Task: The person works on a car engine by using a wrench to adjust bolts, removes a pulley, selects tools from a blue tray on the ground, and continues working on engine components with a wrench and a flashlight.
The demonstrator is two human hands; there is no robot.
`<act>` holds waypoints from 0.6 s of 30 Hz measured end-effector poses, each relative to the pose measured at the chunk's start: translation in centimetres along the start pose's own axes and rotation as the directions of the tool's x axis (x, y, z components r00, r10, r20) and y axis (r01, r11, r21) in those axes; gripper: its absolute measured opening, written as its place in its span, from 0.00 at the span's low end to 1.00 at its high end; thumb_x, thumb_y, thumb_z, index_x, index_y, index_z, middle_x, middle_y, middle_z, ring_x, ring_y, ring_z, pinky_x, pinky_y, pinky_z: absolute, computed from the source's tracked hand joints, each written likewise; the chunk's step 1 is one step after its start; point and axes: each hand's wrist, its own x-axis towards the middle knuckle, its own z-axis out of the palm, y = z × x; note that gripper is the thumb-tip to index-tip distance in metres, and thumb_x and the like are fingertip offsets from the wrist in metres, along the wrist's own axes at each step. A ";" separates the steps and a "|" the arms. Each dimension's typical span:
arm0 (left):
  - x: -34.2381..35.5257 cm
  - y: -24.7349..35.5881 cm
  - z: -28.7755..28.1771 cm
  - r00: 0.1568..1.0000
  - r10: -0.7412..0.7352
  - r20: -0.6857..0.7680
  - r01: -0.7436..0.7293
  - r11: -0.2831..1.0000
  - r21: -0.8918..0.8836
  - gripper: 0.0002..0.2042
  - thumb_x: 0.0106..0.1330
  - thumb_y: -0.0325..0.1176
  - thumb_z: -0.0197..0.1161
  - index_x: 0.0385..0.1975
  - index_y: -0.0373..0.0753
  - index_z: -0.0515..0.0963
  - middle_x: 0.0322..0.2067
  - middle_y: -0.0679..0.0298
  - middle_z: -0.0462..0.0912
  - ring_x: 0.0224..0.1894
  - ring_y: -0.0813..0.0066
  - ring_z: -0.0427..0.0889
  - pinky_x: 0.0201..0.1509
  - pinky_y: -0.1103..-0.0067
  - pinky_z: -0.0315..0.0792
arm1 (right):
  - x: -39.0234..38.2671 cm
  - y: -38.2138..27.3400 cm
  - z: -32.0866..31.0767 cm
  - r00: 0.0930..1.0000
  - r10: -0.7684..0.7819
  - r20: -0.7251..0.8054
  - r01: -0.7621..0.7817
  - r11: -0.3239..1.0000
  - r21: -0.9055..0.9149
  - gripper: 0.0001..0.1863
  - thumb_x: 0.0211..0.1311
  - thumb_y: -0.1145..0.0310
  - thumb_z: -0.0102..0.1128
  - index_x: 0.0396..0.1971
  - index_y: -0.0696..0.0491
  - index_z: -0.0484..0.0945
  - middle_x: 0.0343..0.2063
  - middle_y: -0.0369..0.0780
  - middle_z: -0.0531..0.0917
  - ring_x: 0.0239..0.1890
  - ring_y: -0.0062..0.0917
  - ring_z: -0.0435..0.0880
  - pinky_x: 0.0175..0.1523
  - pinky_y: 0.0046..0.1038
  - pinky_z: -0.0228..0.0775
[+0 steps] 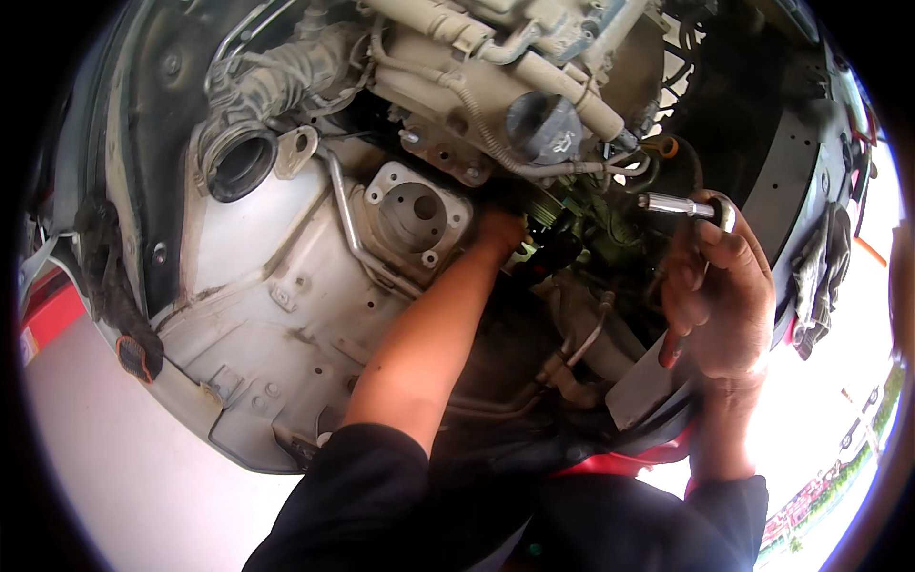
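My right hand (pixel 734 296) is raised at the right side of the engine bay, its fingers wrapped round a ratchet wrench. A long silver socket (pixel 675 205) on the wrench head points left, and the handle's reddish end shows below my fingers. Deep in the bay is my left hand (pixel 500 234), beside a ribbed pulley (pixel 543 205) at the engine's side; its fingers are in shadow and mostly hidden. Just left of that hand lies a square metal mount plate (pixel 419 219) with a round opening and bolt holes.
Above stands the engine with a black filler cap (pixel 543 126) and an orange dipstick loop (pixel 665 146). A ribbed air hose (pixel 286 86) ends in an open mouth at upper left. Dark gloves (pixel 824 276) hang on the right edge; a dark glove (pixel 114 276) lies on the left fender.
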 end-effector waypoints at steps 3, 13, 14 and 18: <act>-0.6 3.2 -1.2 0.996 0.053 0.068 -0.076 0.907 0.415 0.18 0.52 0.44 0.70 0.41 0.42 0.85 0.44 0.58 0.85 0.49 0.62 0.83 0.54 0.69 0.74 | 0.3 0.3 -0.3 1.000 -0.009 0.014 0.009 1.000 -0.007 0.12 0.64 0.67 0.52 0.43 0.57 0.70 0.20 0.38 0.71 0.11 0.16 0.62 0.15 0.18 0.58; -10.8 12.3 -5.1 0.998 0.037 0.049 -0.052 0.932 0.359 0.19 0.50 0.40 0.67 0.42 0.41 0.84 0.44 0.50 0.83 0.50 0.54 0.81 0.55 0.69 0.75 | 0.4 -0.2 -1.1 0.986 0.039 0.165 -0.042 0.999 0.011 0.06 0.65 0.68 0.52 0.34 0.55 0.70 0.21 0.36 0.72 0.14 0.16 0.64 0.18 0.21 0.59; -10.5 12.1 -4.7 0.996 0.068 0.062 -0.086 0.933 0.349 0.19 0.50 0.40 0.66 0.42 0.41 0.83 0.44 0.49 0.83 0.51 0.53 0.81 0.55 0.69 0.75 | 0.3 -0.4 -0.9 0.984 0.024 0.174 -0.026 1.000 0.009 0.07 0.65 0.68 0.52 0.34 0.55 0.70 0.21 0.36 0.72 0.14 0.16 0.64 0.18 0.21 0.59; -10.2 13.6 -3.9 0.991 0.024 0.132 -0.070 0.932 0.356 0.20 0.51 0.41 0.65 0.45 0.41 0.82 0.46 0.48 0.82 0.51 0.51 0.80 0.55 0.68 0.74 | 0.6 -0.3 -1.9 0.985 -0.020 0.170 0.019 1.000 0.003 0.07 0.64 0.67 0.53 0.32 0.55 0.69 0.21 0.36 0.72 0.15 0.17 0.65 0.19 0.22 0.60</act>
